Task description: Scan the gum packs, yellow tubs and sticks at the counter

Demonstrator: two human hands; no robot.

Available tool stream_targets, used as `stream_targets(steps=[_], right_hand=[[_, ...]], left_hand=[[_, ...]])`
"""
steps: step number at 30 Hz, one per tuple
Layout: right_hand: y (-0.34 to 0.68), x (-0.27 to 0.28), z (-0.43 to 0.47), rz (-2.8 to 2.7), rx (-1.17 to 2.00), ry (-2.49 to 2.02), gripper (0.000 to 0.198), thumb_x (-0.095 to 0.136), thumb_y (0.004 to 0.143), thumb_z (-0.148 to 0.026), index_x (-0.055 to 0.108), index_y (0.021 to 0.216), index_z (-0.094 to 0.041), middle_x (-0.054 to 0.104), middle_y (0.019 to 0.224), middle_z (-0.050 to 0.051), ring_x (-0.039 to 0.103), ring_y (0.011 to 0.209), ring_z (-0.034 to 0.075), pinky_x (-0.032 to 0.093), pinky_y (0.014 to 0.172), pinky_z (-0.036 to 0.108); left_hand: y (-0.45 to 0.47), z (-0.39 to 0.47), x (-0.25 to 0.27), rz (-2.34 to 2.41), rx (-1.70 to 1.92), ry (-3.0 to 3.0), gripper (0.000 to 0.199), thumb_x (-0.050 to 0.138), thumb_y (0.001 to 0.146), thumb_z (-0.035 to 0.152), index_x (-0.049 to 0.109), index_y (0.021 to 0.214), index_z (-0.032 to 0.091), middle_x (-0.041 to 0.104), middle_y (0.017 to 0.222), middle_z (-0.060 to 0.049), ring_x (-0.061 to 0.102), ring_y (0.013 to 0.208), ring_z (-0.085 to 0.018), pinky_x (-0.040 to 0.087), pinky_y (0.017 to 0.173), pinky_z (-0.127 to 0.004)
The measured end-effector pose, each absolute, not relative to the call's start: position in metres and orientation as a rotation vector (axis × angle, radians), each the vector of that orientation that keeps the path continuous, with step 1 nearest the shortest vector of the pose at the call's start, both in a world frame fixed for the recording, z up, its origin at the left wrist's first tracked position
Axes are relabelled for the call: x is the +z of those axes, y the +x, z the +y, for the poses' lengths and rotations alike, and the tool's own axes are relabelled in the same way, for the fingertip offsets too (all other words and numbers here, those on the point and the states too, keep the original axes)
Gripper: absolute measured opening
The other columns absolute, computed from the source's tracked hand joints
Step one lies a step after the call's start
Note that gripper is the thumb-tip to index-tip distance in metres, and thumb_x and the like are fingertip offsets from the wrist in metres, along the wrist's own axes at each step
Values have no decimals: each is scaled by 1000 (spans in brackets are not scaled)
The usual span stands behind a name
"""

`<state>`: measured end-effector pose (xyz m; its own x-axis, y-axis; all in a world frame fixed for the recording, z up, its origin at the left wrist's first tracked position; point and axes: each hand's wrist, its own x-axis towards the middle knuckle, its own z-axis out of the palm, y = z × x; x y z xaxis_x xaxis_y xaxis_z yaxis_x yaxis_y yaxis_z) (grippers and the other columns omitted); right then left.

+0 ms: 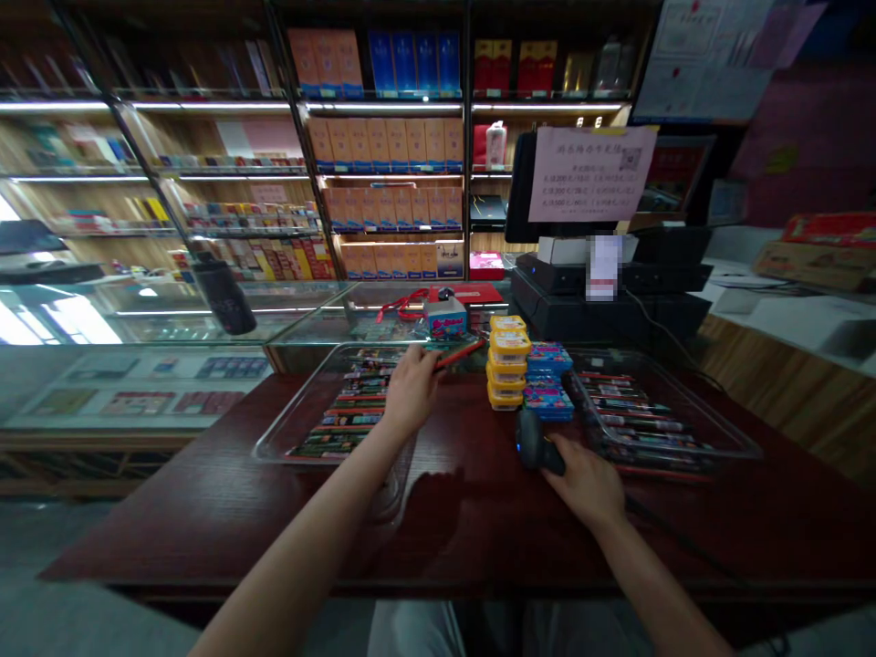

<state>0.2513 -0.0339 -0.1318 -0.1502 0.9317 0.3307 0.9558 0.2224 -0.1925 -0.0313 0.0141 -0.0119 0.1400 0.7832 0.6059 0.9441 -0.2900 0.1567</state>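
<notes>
My left hand (411, 391) is closed around one end of a slim red stick (460, 354), perhaps a pen; its exact kind is unclear. The stick points right, toward a stack of yellow-lidded tubs (507, 365). Beneath and left of that hand lies a clear plastic tray (274, 438) with rows of similar slim sticks (349, 411). My right hand (589, 481) grips the handle of a black barcode scanner (537, 443), its head raised and a small blue light showing. Just behind the scanner stand stacked blue patterned packs (548, 388).
A second clear tray (735, 445) holds more sticks at the right. A small blue box (446, 317) and red lanyard (403, 306) sit at the back. A monitor with a paper notice (589, 173) stands behind. A dark bottle (224, 294) is on the glass counter.
</notes>
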Motion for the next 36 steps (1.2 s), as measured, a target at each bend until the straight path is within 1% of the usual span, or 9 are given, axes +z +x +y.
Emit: stream_targets(steps=[5, 8, 11, 12, 14, 16, 18, 29, 36], right_hand=[[257, -123, -39, -2100, 111, -1748, 38, 55, 82, -41, 56, 116, -25, 70, 101, 6, 66, 87, 22, 45, 69, 30], [262, -116, -44, -1994, 388, -1702, 41, 60, 76, -47, 60, 110, -25, 71, 96, 5, 66, 86, 24, 47, 69, 31], [264, -110, -52, -1866, 686, -1492, 42, 65, 70, -49, 63, 100, -21, 71, 94, 6, 65, 87, 23, 49, 73, 31], [264, -109, -55, -1824, 769, -1435, 42, 66, 69, -50, 63, 98, -19, 70, 91, 6, 65, 84, 23, 49, 71, 31], [262, -106, -64, -1730, 938, -1399, 45, 67, 66, -51, 62, 96, -18, 68, 80, 5, 63, 67, 19, 49, 57, 28], [260, -104, -73, -1622, 1108, -1407, 49, 67, 66, -52, 59, 99, -17, 61, 65, -1, 53, 48, 12, 41, 42, 24], [257, -102, -80, -1546, 1229, -1392, 51, 66, 66, -52, 56, 102, -17, 54, 56, -6, 45, 40, 8, 34, 37, 21], [248, -95, -91, -1450, 1343, -1369, 41, 64, 68, -53, 53, 87, -19, 49, 51, -9, 44, 38, 7, 31, 35, 18], [247, -95, -92, -1460, 1333, -1359, 41, 63, 68, -53, 53, 88, -19, 49, 52, -8, 44, 39, 7, 31, 35, 18]], left_hand=[[2, -9, -71, -1763, -1031, -2397, 31, 52, 82, 15, 52, 113, 21, 54, 103, -6, 53, 99, -19, 44, 89, -32], [9, -11, -103, -1862, -1055, -2414, 22, 53, 81, 14, 54, 103, 20, 58, 101, -5, 54, 98, -19, 44, 87, -32], [13, -11, -119, -1959, -948, -2382, 13, 54, 82, 18, 55, 95, 20, 60, 98, -5, 55, 95, -19, 43, 84, -32], [14, -10, -121, -1984, -893, -2365, 12, 54, 83, 19, 55, 95, 20, 60, 98, -5, 55, 95, -19, 43, 83, -31], [17, -10, -124, -2023, -785, -2319, 12, 54, 84, 21, 55, 95, 20, 59, 98, -6, 55, 96, -20, 42, 82, -31], [20, -11, -124, -2039, -699, -2270, 11, 52, 85, 23, 54, 96, 20, 58, 97, -6, 54, 96, -21, 41, 82, -32], [23, -12, -124, -2043, -632, -2235, 11, 51, 87, 25, 54, 95, 19, 58, 97, -7, 54, 96, -21, 41, 82, -31], [25, -13, -122, -2052, -525, -2196, 13, 52, 86, 27, 52, 96, 18, 58, 99, -8, 53, 97, -22, 40, 81, -32], [27, -15, -120, -2055, -637, -2215, 12, 51, 87, 27, 54, 95, 19, 59, 94, -7, 54, 93, -20, 40, 80, -31]])
